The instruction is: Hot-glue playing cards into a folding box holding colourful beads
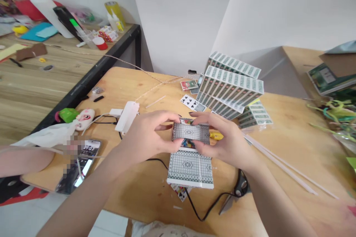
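Observation:
Both my hands meet over the middle of the wooden table (292,155). My left hand (147,137) and my right hand (222,139) pinch the two ends of a folded playing card (190,132) with a grey-green patterned back, held flat above a small card structure (190,168) built from the same cards. The fingers of both hands are closed on the card's edges. A bit of coloured card face shows beneath the held card.
Stacked rows of folded cards (232,89) stand at the back, with loose cards (189,101) beside them. A phone (80,164), white power strip (127,116), black cable (205,213), glue sticks (280,164) and scissors (239,189) lie around. Another person's arm (25,159) rests at left.

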